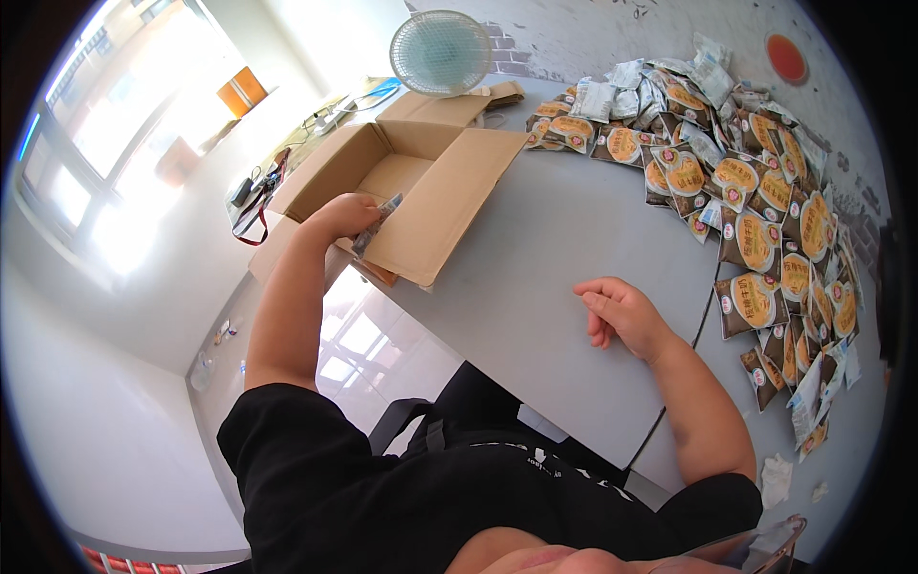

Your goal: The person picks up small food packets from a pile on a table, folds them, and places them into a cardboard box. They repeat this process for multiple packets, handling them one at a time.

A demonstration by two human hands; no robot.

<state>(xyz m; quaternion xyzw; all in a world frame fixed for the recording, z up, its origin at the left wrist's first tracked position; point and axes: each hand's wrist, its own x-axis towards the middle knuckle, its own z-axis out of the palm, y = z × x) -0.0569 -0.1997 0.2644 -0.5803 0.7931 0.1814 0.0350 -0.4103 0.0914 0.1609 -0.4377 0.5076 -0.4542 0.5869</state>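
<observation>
My left hand [347, 214] grips a flat pouch [377, 226] at the near edge of a cardboard box [326, 166], whose flaps are folded out. The pouch is seen edge-on, beside the box's right flap [450, 208]. Over the grey table [531, 244], my right hand [621, 318] hangs with its fingers loosely curled and apart, holding nothing. Right of it lies a large heap of printed pouches [751, 240] in brown and orange, some with their pale backs up [594, 100].
A fan [440, 53] stands behind the box. Cables and a red-black strap [264, 215] lie on the left. Crumpled tissue [776, 481] lies at the near right. A seam [706, 305] crosses the table, and a window is at the upper left.
</observation>
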